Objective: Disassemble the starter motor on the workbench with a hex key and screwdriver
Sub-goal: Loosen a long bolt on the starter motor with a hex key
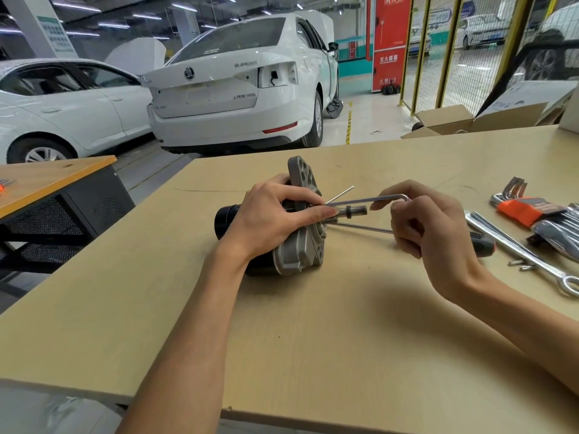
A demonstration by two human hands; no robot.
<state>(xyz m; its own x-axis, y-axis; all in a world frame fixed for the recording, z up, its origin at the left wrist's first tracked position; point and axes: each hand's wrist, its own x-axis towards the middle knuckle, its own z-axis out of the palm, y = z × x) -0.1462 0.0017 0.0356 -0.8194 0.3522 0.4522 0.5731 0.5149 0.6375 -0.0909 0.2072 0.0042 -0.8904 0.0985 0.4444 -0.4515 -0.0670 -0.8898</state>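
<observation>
starter motor [294, 227], hands [275, 214] gripping, "SUPERB" car [238, 89]

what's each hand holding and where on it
The left hand grips the starter motor around its body, just behind the grey flange. The right hand pinches the hex key near its bend.

Left hand [275, 214], palm down on a bare forearm reaching from the near edge of the tabletop, with fingers [316, 211] curled over the grey metal starter motor [300, 245]. Right hand [429, 227], forearm entering from the right edge, with fingers bent, pinching the silver L-shaped hex key [369, 200].
</observation>
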